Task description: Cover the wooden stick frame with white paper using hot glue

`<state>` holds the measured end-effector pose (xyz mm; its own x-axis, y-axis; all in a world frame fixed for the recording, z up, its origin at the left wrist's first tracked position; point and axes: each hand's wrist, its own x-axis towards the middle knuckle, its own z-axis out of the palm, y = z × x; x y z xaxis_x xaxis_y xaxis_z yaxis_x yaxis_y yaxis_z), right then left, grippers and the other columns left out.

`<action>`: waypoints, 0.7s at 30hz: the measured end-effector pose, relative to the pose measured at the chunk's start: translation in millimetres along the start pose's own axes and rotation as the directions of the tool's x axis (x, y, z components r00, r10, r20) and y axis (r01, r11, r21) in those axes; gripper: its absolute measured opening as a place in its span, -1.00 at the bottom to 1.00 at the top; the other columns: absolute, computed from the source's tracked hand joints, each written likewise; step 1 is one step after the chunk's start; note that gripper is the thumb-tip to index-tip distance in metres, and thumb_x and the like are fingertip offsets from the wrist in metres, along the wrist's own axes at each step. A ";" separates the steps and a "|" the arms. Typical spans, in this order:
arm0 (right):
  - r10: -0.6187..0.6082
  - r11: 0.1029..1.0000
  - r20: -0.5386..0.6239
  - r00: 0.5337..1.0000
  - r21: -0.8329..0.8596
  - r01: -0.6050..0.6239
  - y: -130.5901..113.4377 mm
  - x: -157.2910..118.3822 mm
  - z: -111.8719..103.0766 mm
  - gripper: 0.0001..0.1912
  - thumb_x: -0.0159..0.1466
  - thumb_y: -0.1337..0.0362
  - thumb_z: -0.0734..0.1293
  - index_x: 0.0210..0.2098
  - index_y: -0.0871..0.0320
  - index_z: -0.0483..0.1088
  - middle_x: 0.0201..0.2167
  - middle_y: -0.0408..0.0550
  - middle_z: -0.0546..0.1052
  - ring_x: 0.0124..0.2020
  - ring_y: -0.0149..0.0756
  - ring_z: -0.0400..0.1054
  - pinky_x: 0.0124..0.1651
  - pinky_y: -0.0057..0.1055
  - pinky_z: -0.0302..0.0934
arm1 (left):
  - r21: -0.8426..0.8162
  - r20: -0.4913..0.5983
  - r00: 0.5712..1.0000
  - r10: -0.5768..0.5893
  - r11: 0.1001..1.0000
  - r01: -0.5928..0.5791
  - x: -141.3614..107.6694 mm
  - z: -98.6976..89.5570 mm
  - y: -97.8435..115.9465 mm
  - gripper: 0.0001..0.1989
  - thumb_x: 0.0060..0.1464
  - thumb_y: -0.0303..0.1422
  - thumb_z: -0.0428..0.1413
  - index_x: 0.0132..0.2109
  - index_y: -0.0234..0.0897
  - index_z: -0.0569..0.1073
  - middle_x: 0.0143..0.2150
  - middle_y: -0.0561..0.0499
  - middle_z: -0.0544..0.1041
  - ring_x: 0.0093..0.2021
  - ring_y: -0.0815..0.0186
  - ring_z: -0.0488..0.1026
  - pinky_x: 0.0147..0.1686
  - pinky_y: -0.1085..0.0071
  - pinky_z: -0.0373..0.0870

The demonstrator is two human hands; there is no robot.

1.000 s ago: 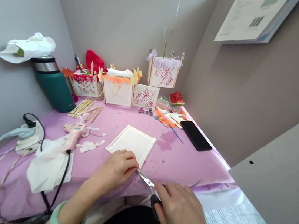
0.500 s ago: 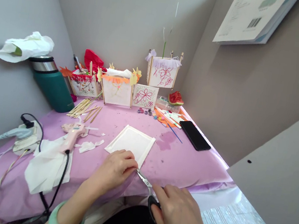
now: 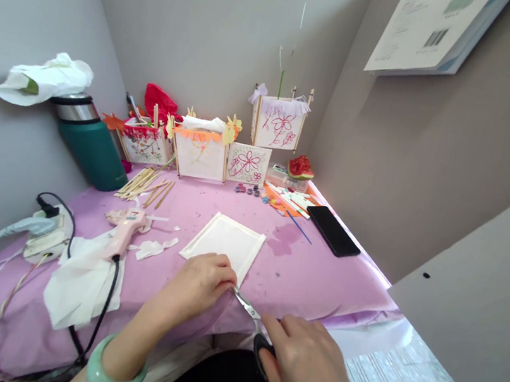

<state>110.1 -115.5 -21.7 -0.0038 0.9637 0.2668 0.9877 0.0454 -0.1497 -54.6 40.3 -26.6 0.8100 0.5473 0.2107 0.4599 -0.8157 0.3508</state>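
My right hand (image 3: 306,358) grips a pair of scissors (image 3: 250,310) by the black handles, near the table's front edge. The silver blades point up and left, their tips reaching the fingertips of my left hand (image 3: 208,280). That hand is closed in a pinch, and whatever lies between the fingers is hidden. Just beyond it, a white fabric panel in a square frame (image 3: 228,241) lies flat on the purple cloth, its near corner covered by my left hand.
A pink glue gun (image 3: 127,232) rests on white tissue at left, its black cord trailing forward. Behind are wooden sticks (image 3: 141,183), decorated lanterns (image 3: 200,157) and a green bottle (image 3: 91,150). A black phone (image 3: 333,230) and markers lie at right.
Almost nothing differs. My left forearm has shifted slightly, while both hands and the scissors keep nearly the same place.
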 end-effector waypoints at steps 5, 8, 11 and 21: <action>-0.011 1.000 0.002 1.000 0.009 0.011 3.3 -1.1 0.0 -0.71 0.03 0.42 0.34 -0.25 0.02 0.44 -0.49 -0.17 0.48 -0.48 -0.21 0.35 -0.41 -0.36 -0.03 | 0.024 0.025 1.000 0.001 1.000 -0.002 3.7 -2.7 0.9 -0.82 0.15 -0.49 0.05 -0.30 -0.19 0.54 -0.31 0.06 0.50 -0.26 0.32 0.43 -0.26 0.43 0.27; -0.022 1.000 -0.007 1.000 -0.002 0.022 6.3 -2.5 -0.9 -0.69 0.04 0.43 0.34 -0.22 0.01 0.43 -0.48 -0.18 0.48 -0.48 -0.23 0.35 -0.40 -0.37 -0.04 | 0.012 0.022 1.000 -0.004 1.000 0.003 4.6 -2.5 1.2 -0.80 0.14 -0.50 0.05 -0.30 -0.18 0.55 -0.30 0.06 0.51 -0.26 0.34 0.44 -0.27 0.45 0.27; -0.029 0.998 -0.027 0.999 -0.054 0.027 6.6 -1.0 -0.8 -0.71 0.05 0.41 0.34 -0.22 0.03 0.43 -0.46 -0.15 0.48 -0.45 -0.22 0.35 -0.36 -0.35 -0.03 | 0.002 0.021 1.000 0.000 1.000 -0.001 4.8 -3.1 1.4 -0.80 0.11 -0.51 0.06 -0.30 -0.18 0.56 -0.31 0.06 0.51 -0.29 0.36 0.45 -0.31 0.47 0.27; -0.009 0.996 -0.016 1.000 -0.092 0.007 -4.6 10.0 4.5 -0.79 0.06 0.38 0.36 -0.28 0.05 0.44 -0.48 -0.14 0.48 -0.46 -0.23 0.32 -0.33 -0.32 -0.07 | 0.024 -0.010 0.999 0.032 0.999 -0.031 3.8 -5.3 1.8 -0.78 0.10 -0.51 0.06 -0.33 -0.16 0.57 -0.31 0.07 0.51 -0.33 0.37 0.45 -0.36 0.49 0.26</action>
<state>104.8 -104.9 -22.6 -0.0099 0.9591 0.2829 0.9979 0.0278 -0.0593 -52.5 41.9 -20.4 0.8205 0.5230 0.2306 0.4428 -0.8367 0.3221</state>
